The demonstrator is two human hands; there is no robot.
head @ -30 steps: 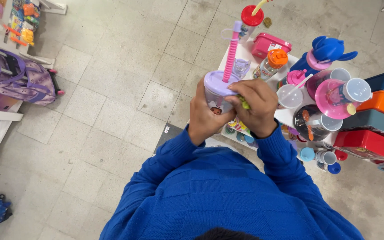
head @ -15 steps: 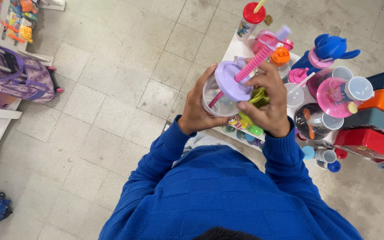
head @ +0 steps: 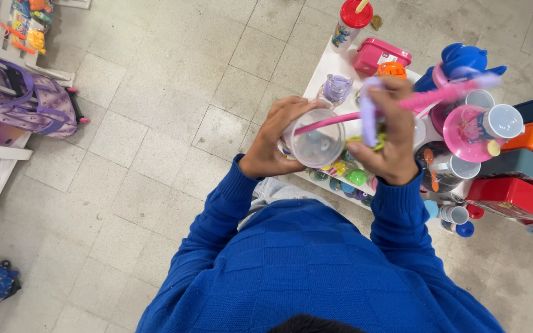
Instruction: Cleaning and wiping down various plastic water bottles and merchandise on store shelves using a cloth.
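Nearest the camera, the blue sweater [head: 316,271] fills the bottom of the view, both sleeves reaching up toward a white display table [head: 334,61]. The left hand [head: 272,139] wraps its curled fingers around the side of a clear plastic cup [head: 317,143], held above the table's near edge with its open mouth facing up at the camera. Just to the right, touching distance from the cup's rim, the right hand [head: 387,139] is closed on a pale purple lid [head: 368,111], tipped on edge beside the cup. A pink straw [head: 402,102] runs through the lid; its long axis lies almost level, one end dipping into the cup's mouth, the other pointing off right. Beyond, on the table, stand a pink lunch box [head: 380,54] and a red-lidded bottle [head: 350,24] at the far corner.
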